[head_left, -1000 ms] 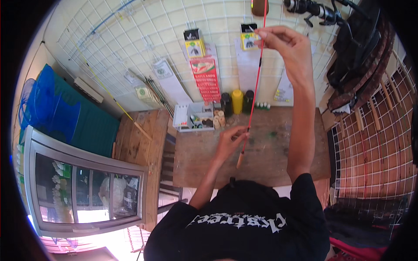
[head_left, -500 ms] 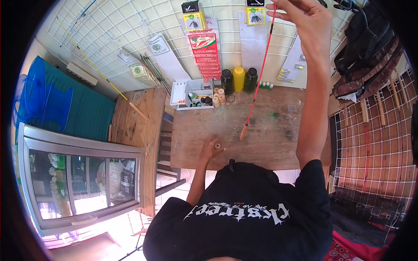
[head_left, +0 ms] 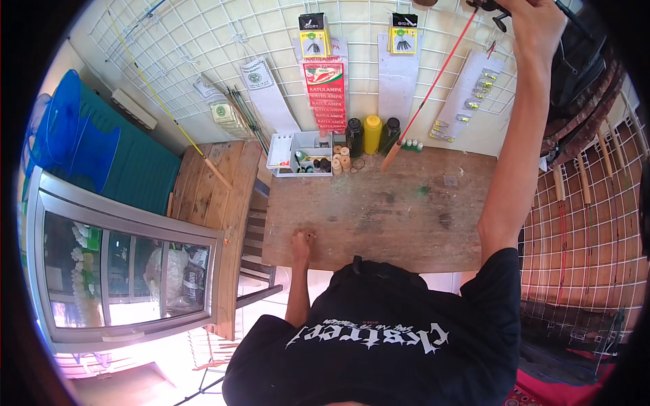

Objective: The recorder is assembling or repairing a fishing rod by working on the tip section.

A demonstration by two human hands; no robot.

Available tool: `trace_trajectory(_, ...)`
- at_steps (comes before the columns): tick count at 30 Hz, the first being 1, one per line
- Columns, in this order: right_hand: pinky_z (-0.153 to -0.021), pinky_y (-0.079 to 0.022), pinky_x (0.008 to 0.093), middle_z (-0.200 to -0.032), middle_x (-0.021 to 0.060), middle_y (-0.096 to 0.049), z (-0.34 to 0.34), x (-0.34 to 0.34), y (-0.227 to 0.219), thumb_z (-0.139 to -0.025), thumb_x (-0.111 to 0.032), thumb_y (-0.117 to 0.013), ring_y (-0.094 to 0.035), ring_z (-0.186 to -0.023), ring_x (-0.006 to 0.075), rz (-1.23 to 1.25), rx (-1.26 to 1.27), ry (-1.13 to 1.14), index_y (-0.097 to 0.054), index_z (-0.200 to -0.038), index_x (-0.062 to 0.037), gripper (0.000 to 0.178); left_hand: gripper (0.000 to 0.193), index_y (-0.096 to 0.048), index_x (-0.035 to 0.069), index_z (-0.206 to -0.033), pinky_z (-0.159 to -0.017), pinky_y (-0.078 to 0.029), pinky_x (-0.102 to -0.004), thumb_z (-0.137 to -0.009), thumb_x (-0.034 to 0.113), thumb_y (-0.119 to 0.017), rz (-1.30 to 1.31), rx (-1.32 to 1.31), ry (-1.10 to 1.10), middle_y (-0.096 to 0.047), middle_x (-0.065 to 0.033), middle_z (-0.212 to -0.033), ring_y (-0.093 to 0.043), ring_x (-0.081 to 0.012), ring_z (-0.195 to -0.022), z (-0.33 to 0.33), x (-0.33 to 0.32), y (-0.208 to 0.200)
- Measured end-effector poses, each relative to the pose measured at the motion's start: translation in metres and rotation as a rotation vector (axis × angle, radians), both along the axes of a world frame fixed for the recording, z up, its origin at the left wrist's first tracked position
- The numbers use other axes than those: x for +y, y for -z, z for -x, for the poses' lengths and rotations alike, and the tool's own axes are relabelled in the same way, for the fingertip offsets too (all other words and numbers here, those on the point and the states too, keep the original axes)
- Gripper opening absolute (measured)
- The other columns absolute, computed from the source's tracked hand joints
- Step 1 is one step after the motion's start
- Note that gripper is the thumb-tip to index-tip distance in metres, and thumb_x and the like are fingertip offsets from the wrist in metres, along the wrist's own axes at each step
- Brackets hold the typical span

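A thin red fishing rod (head_left: pixel 443 71) with a cork handle (head_left: pixel 391 156) slants from the upper right down toward the bottles. My right hand (head_left: pixel 538 30) is raised high beside the wall, closed at the rod's upper end. Its fingertips are partly hidden by the top edge and a dark reel-like object (head_left: pixel 499 15). Low on the left of the wooden table (head_left: pixel 379 223), my left hand (head_left: pixel 301 242) is closed around a small round cork piece (head_left: pixel 311 236) with a dark hole in it.
A white divided tray (head_left: pixel 288 154), several cork cylinders (head_left: pixel 342 160), a yellow bottle (head_left: pixel 372 134) and dark bottles line the table's back. Packets hang on the white wire grid (head_left: pixel 237 30). More rods hang at right (head_left: pixel 586 179). A glass-fronted cabinet (head_left: pixel 128 271) stands left.
My right hand has risen farther to the right, and the rod's handle has swung up toward the back of the table. My left hand has moved left and closed on the cork piece.
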State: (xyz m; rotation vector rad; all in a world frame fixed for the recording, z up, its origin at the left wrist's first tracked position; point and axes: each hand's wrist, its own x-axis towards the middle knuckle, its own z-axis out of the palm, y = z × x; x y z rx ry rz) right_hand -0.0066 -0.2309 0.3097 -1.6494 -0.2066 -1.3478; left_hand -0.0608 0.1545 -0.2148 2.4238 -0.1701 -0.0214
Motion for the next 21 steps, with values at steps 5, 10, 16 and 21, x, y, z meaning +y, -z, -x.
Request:
trace_trajectory(5,-0.058,-0.055,0.0228,-0.073,0.0089,-0.065,0.009,-0.009,-0.02,-0.083,-0.004,-0.065,-0.064,-0.064,0.0134,-0.004,-0.077,0.149,-0.066,-0.093,0.0071,0.015,0.02,-0.072,0.006,-0.087,-0.072,-0.05,-0.0413,-0.068,0.007,-0.07,0.011,-0.124,-0.11,-0.064,-0.0233,-0.088,-0.063,-0.036,-0.081,-0.005,0.009,0.012)
trace_trajectory(10,-0.06,-0.055,0.0233,-0.075,0.0101,-0.065,0.018,-0.017,-0.044,-0.082,-0.006,-0.066,-0.065,-0.066,0.0151,-0.038,-0.085,0.195,-0.067,-0.092,0.0068,0.016,0.018,-0.072,0.007,-0.085,-0.072,-0.05,-0.0434,-0.068,0.008,-0.068,-0.032,-0.064,-0.17,-0.063,-0.0247,-0.087,-0.063,-0.0384,-0.08,-0.009,0.006,0.014)
trace_trajectory(16,-0.062,-0.056,0.0238,-0.076,0.0127,-0.064,0.027,-0.014,-0.057,-0.082,-0.009,-0.069,-0.065,-0.066,0.0172,-0.083,-0.013,0.129,-0.064,-0.094,0.01,0.024,0.019,-0.072,0.006,-0.087,-0.071,-0.05,-0.0438,-0.069,0.008,-0.065,-0.084,-0.031,-0.116,-0.063,-0.0248,-0.086,-0.063,-0.039,-0.08,-0.012,0.007,0.015)
trace_trajectory(21,-0.061,-0.056,0.0233,-0.078,0.0116,-0.065,0.034,0.0,-0.052,-0.082,-0.009,-0.069,-0.065,-0.066,0.0154,-0.101,0.04,0.062,-0.064,-0.095,0.0093,0.023,0.016,-0.071,0.004,-0.083,-0.078,-0.049,-0.044,-0.069,0.005,-0.065,-0.068,-0.012,-0.011,-0.061,-0.0238,-0.088,-0.061,-0.0401,-0.083,-0.03,0.001,0.016)
